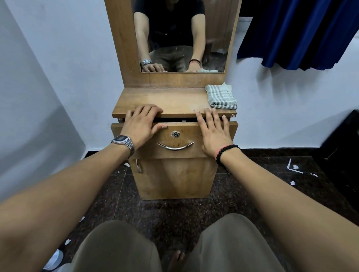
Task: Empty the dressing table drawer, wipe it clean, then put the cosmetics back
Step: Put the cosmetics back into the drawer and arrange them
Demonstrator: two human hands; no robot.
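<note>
The wooden dressing table's drawer (180,140) stands out only a narrow gap, with a metal handle (175,147) and a round lock on its front. Nothing of its contents shows through the dark gap. My left hand (142,124) lies flat over the drawer's top left edge, fingers reaching onto the table top (170,100) and thumb on the drawer front. My right hand (212,130) lies flat on the drawer's right side, fingers straight up to the top's edge. A folded grey checked cloth (221,96) rests on the top's right rear corner.
A mirror (179,31) rises behind the top. Below the drawer is a cupboard door (172,176) with a small handle. A blue curtain (302,32) hangs at upper right, a dark object (349,143) stands at right. Paper scraps lie on the dark floor.
</note>
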